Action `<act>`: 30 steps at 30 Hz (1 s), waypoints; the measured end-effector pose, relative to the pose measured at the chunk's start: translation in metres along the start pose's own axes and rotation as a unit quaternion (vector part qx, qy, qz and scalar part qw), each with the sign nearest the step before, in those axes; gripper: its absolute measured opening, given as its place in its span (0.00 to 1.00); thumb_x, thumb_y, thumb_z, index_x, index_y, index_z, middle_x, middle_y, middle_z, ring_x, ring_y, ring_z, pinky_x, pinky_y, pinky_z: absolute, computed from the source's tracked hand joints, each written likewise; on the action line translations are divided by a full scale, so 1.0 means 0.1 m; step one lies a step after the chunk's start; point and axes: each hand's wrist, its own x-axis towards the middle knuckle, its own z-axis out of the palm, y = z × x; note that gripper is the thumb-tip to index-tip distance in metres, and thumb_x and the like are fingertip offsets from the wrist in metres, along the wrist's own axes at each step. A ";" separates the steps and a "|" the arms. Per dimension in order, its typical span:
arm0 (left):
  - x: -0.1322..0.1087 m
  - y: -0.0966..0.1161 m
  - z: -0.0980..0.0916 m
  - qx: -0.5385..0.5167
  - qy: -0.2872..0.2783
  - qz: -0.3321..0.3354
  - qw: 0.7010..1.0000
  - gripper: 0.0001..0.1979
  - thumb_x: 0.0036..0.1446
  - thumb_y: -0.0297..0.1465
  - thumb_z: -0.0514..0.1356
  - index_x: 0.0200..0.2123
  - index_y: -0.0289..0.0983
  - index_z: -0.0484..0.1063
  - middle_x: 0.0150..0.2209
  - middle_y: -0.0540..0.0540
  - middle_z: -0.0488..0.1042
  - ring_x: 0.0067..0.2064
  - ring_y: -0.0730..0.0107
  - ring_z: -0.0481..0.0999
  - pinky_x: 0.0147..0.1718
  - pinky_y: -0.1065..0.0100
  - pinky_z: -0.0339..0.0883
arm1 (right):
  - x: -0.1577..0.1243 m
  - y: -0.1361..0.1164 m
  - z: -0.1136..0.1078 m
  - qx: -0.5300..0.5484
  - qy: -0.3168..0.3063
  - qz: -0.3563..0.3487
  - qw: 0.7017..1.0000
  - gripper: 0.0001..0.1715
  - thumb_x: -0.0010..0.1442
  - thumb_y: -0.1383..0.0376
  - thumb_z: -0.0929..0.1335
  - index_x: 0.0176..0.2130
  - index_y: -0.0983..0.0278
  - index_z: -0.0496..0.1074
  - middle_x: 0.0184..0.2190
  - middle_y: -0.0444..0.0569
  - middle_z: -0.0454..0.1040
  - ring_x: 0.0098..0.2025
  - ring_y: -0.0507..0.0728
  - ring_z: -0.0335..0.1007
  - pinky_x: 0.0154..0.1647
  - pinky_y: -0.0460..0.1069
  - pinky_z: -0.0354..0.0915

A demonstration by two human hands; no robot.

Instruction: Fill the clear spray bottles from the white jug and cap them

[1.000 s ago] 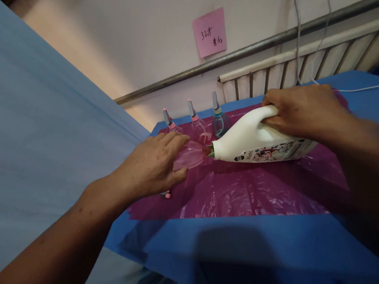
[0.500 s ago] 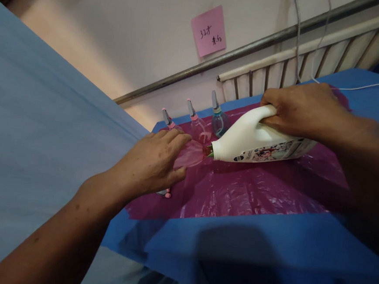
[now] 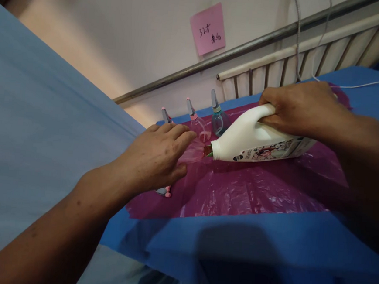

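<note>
My right hand grips the handle of a white jug, tipped nearly flat with its mouth pointing left. The mouth meets the neck of a small clear pink bottle, which my left hand wraps around and steadies on the purple plastic sheet. Behind them stand three small spray bottles: two with pink collars and one bluish. A loose pink spray head lies just under my left hand.
The purple sheet lies on a blue-covered table whose front edge is close to me. A blue cloth panel rises at the left. A radiator, a pipe, a white cable and a pink sticky note are behind.
Both hands, the jug and the small bottle have shifted slightly up and left in view; the grips are unchanged.
</note>
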 end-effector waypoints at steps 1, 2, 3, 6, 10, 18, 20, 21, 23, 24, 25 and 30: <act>0.01 0.01 -0.01 0.002 -0.003 -0.001 1.000 0.34 0.65 0.34 0.65 0.73 0.37 0.70 0.71 0.32 0.77 0.71 0.33 0.78 0.66 0.40 0.74 | 0.00 0.00 0.00 0.001 -0.002 -0.001 1.000 0.24 0.69 0.48 0.66 0.54 0.54 0.82 0.43 0.53 0.86 0.38 0.63 0.75 0.36 0.55 0.47; 0.02 0.02 -0.02 0.004 -0.005 -0.001 1.000 0.33 0.65 0.33 0.65 0.72 0.37 0.71 0.71 0.32 0.77 0.70 0.33 0.78 0.66 0.40 0.74 | 0.00 0.00 -0.01 0.003 -0.003 -0.002 1.000 0.24 0.69 0.48 0.66 0.55 0.55 0.82 0.43 0.53 0.86 0.38 0.63 0.76 0.36 0.55 0.46; 0.02 0.02 -0.03 0.005 -0.005 0.000 1.000 0.33 0.65 0.33 0.65 0.72 0.37 0.71 0.71 0.32 0.77 0.70 0.33 0.78 0.65 0.40 0.74 | 0.00 0.00 -0.01 0.004 -0.002 -0.002 1.000 0.24 0.69 0.48 0.66 0.55 0.55 0.82 0.43 0.53 0.86 0.38 0.63 0.76 0.36 0.54 0.46; 0.03 0.03 -0.04 0.013 -0.003 0.002 1.000 0.33 0.65 0.33 0.65 0.72 0.38 0.71 0.71 0.33 0.78 0.69 0.34 0.79 0.65 0.41 0.74 | 0.00 -0.01 -0.02 0.005 -0.007 0.002 1.000 0.24 0.69 0.48 0.67 0.56 0.54 0.82 0.43 0.53 0.86 0.39 0.64 0.76 0.37 0.54 0.47; 0.04 0.03 -0.04 0.025 -0.005 0.003 1.000 0.33 0.65 0.33 0.64 0.72 0.39 0.70 0.71 0.34 0.78 0.69 0.35 0.78 0.65 0.41 0.73 | 0.00 -0.02 -0.04 0.004 -0.014 0.005 1.000 0.26 0.69 0.47 0.67 0.58 0.53 0.83 0.44 0.52 0.87 0.40 0.64 0.76 0.38 0.55 0.50; 0.06 0.04 -0.06 0.031 -0.016 0.004 0.999 0.31 0.64 0.32 0.64 0.70 0.38 0.72 0.71 0.34 0.78 0.70 0.35 0.77 0.66 0.41 0.73 | 0.01 -0.02 -0.01 0.002 -0.002 -0.002 1.000 0.23 0.69 0.48 0.67 0.55 0.55 0.82 0.44 0.53 0.87 0.39 0.63 0.76 0.36 0.54 0.46; 0.06 0.05 -0.06 0.030 -0.012 0.006 0.999 0.31 0.64 0.32 0.64 0.70 0.38 0.73 0.71 0.33 0.78 0.70 0.34 0.78 0.65 0.41 0.74 | 0.01 -0.01 -0.01 0.003 0.001 -0.003 1.000 0.23 0.69 0.48 0.67 0.54 0.54 0.82 0.44 0.53 0.87 0.39 0.64 0.76 0.36 0.54 0.46; 0.05 0.04 -0.06 0.029 -0.010 0.007 1.000 0.31 0.64 0.32 0.64 0.70 0.38 0.72 0.71 0.33 0.78 0.70 0.34 0.78 0.65 0.40 0.74 | 0.00 -0.01 -0.01 0.004 0.001 -0.003 1.000 0.23 0.69 0.48 0.67 0.54 0.54 0.82 0.44 0.53 0.87 0.39 0.64 0.76 0.36 0.55 0.47; 0.05 0.04 -0.05 0.028 -0.006 0.009 1.000 0.31 0.65 0.32 0.64 0.70 0.37 0.72 0.71 0.32 0.78 0.69 0.34 0.78 0.65 0.40 0.74 | 0.00 -0.02 -0.02 0.007 -0.002 -0.004 1.000 0.24 0.69 0.48 0.67 0.55 0.54 0.82 0.45 0.53 0.87 0.39 0.64 0.76 0.36 0.55 0.47; 0.05 0.04 -0.05 0.028 -0.005 0.009 1.000 0.31 0.65 0.32 0.65 0.70 0.37 0.72 0.71 0.32 0.78 0.69 0.34 0.78 0.65 0.40 0.74 | 0.00 -0.02 -0.03 0.008 -0.004 -0.004 1.000 0.24 0.69 0.48 0.67 0.55 0.54 0.82 0.45 0.54 0.87 0.39 0.64 0.76 0.36 0.55 0.47; 0.04 0.04 -0.04 0.029 -0.005 0.009 1.000 0.31 0.65 0.32 0.65 0.71 0.37 0.72 0.71 0.33 0.78 0.69 0.34 0.78 0.65 0.40 0.74 | -0.01 -0.02 -0.03 0.008 -0.006 -0.003 1.000 0.25 0.69 0.48 0.67 0.56 0.54 0.82 0.45 0.54 0.87 0.39 0.64 0.76 0.37 0.55 0.47; -0.01 0.00 0.01 0.018 0.006 0.003 1.000 0.34 0.65 0.32 0.65 0.74 0.34 0.70 0.72 0.31 0.76 0.70 0.32 0.78 0.67 0.39 0.74 | -0.01 -0.02 -0.06 0.013 -0.020 0.010 1.000 0.26 0.70 0.47 0.66 0.58 0.53 0.83 0.43 0.52 0.86 0.38 0.64 0.73 0.39 0.55 0.50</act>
